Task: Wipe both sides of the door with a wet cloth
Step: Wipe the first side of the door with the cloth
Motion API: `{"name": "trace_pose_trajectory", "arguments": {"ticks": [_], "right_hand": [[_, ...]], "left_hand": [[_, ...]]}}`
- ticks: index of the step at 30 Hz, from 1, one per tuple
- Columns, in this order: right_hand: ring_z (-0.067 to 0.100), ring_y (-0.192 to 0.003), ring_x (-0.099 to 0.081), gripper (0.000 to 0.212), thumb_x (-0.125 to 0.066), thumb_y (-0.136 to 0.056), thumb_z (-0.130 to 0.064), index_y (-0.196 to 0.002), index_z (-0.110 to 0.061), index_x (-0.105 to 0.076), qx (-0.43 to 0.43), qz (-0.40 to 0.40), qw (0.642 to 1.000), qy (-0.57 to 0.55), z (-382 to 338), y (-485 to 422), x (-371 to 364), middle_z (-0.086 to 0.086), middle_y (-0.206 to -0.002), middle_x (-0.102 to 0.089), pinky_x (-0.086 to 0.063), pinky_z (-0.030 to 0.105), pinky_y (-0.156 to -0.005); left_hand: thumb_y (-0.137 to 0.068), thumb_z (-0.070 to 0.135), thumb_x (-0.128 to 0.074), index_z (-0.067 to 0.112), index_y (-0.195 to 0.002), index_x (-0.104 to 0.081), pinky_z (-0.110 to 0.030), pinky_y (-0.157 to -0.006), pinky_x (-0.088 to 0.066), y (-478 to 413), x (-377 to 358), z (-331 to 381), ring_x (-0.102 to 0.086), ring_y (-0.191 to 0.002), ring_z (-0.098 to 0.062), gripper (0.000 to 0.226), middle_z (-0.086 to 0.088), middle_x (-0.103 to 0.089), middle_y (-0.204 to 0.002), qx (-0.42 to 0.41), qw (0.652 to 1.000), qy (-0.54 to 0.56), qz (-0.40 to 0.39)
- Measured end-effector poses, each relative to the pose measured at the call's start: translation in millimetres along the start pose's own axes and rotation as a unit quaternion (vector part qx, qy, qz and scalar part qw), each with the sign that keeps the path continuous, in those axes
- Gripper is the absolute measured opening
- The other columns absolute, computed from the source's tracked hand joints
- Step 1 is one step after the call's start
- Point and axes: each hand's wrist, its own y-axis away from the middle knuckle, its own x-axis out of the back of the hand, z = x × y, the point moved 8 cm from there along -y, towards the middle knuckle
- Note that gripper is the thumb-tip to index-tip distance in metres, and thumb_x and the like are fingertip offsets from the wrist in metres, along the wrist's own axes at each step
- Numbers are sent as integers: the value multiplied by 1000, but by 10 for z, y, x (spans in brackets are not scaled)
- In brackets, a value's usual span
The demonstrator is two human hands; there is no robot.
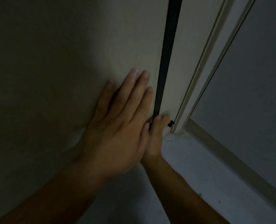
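Cloth (165, 113) peeks out, blurred, past right hand (155, 136) behind door edge (165, 62).

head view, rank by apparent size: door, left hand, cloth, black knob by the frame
1. door
2. left hand
3. cloth and black knob: visible bits look alike, cloth mostly hidden, so unranked

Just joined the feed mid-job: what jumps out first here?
The left hand lies flat, fingers straight, on the pale door at centre. Just right of it, the right hand reaches the door's dark edge strip, with a bit of green cloth at its fingertips. The scene is dim.
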Motion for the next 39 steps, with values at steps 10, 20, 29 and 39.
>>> {"name": "trace_pose_trajectory", "arguments": {"ticks": [10,20,29,39], "right_hand": [[11,-157,14,60,-31,-113,-22,-159,-21,7,24,31,997,65,-752,446,-271,-5,-169,17,10,35,-128],[13,-155,22,62,-28,-110,-27,-155,-21,14,202,-28,954,218,-1636,773,-714,-2,-167,22,14,39,-127],[15,-157,17,61,-23,-110,-32,-164,-18,1,452,-45,870,191,-2796,1274,-1516,-8,-170,12,15,29,-125],[13,-155,22,60,-29,-113,-23,-162,-20,5,190,-46,968,157,-2661,1485,-1366,-4,-170,18,5,46,-129]], "left_hand": [[-80,11,-61,0,-140,-59,-55,-124,-23,301,721,-431,-30,-151,-41,61,-23,-40,-159,22,1000,0,-6],[-89,25,-50,7,-145,-55,-61,-125,-9,428,1521,-1083,-16,-157,-38,59,-18,-25,-168,34,996,-69,40],[-90,25,-39,9,-161,-28,-56,-126,-5,538,1699,-1438,-14,-159,-29,73,-11,-17,-171,9,992,-118,46],[-84,21,-47,1,-161,-21,-51,-128,0,597,1816,-1465,-10,-159,-30,83,-16,-16,-170,-34,997,-44,46]]}}
